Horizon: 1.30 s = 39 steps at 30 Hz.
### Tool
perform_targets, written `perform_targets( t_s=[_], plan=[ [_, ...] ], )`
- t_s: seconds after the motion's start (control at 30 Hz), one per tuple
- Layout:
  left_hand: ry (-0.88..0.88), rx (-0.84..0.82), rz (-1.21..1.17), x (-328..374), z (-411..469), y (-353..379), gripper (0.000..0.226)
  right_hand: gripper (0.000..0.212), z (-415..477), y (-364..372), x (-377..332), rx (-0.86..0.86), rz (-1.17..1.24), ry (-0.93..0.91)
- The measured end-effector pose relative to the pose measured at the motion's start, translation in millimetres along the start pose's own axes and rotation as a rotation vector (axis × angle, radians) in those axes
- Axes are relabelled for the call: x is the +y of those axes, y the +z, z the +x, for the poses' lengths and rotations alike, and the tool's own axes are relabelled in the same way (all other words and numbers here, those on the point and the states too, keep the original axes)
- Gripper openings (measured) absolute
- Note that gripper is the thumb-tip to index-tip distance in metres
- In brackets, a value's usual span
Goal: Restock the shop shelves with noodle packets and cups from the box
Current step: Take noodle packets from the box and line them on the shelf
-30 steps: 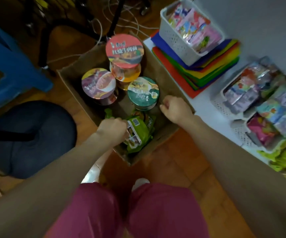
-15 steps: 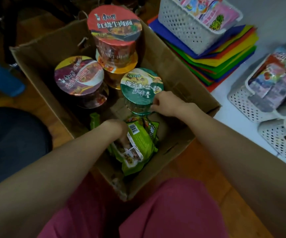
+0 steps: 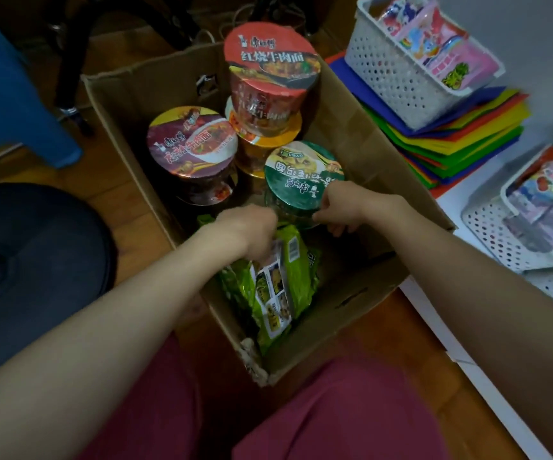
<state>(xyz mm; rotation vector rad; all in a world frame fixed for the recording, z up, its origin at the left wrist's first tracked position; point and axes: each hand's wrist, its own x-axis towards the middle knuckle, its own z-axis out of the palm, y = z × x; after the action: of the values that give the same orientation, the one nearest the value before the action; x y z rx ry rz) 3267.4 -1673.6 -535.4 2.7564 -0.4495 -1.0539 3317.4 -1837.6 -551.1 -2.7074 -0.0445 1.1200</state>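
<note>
Gripping green-lidded cup (image 3: 301, 174), right hand (image 3: 341, 207); left hand (image 3: 248, 227), fingers hidden, on green packets (image 3: 275, 293)

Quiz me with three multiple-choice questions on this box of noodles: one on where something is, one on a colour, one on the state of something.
1. The red-lid cup stands:
A) on the floor
B) on another cup in the box
C) in a basket

2. The lid that the right grip pinches is:
A) green
B) blue
C) red

3. The left grip is:
A) idle
B) flat on the box rim
C) holding a green packet

Answers:
1 B: it sits stacked on an orange cup inside the box.
2 A: the lid at its fingers is plainly green.
3 C: its fingers curl round the packet's top.
</note>
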Motion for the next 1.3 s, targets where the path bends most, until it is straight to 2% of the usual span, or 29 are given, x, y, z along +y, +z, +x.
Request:
perform_targets(
  t_s=[0.17, 0.23, 0.3, 0.43, 0.53, 0.67, 0.83, 0.97, 1.13, 1.23, 1.3],
  plan=[
    [-0.075, 0.413, -0.088, -14, -43, -39, 0.026, 0.021, 8, 4, -12, -0.133, -0.025, -0.012],
    [-0.094, 0.589, -0.157, -25, -53, -47, 0.034, 0.016, 12, 12, -22, -0.172, -0.041, -0.065],
    [-0.073, 0.742, -0.23, -33, -58, -49, 0.034, 0.02, 19, 23, -35, -0.168, -0.143, -0.158],
    [-0.073, 0.862, -0.284, -44, -54, -40, 0.035, 0.045, 44, 54, -54, -0.136, -0.344, -0.262],
    [-0.086, 0.939, -0.312, -48, -52, -35, 0.039, 0.059, 54, 71, -62, -0.219, -0.444, -0.248],
    [-0.069, 0.981, -0.349, -49, -45, -33, 0.039, 0.07, 56, 83, -66, -0.314, -0.455, -0.25],
    [-0.061, 0.92, -0.369, -45, -35, -29, 0.033, 0.069, 51, 87, -63, -0.219, -0.55, -0.328],
    [-0.055, 0.888, -0.363, -43, -30, -26, 0.031, 0.087, 57, 92, -61, -0.192, -0.498, -0.314],
    [-0.041, 0.906, -0.365, -44, -25, -25, 0.032, 0.067, 57, 97, -64, -0.254, -0.505, -0.279],
    [-0.049, 0.903, -0.361, -46, -22, -24, 0.033, 0.091, 55, 94, -67, -0.252, -0.496, -0.315],
    [-0.048, 0.898, -0.348, -46, -20, -23, 0.034, 0.089, 51, 89, -70, -0.248, -0.56, -0.336]
  ],
)
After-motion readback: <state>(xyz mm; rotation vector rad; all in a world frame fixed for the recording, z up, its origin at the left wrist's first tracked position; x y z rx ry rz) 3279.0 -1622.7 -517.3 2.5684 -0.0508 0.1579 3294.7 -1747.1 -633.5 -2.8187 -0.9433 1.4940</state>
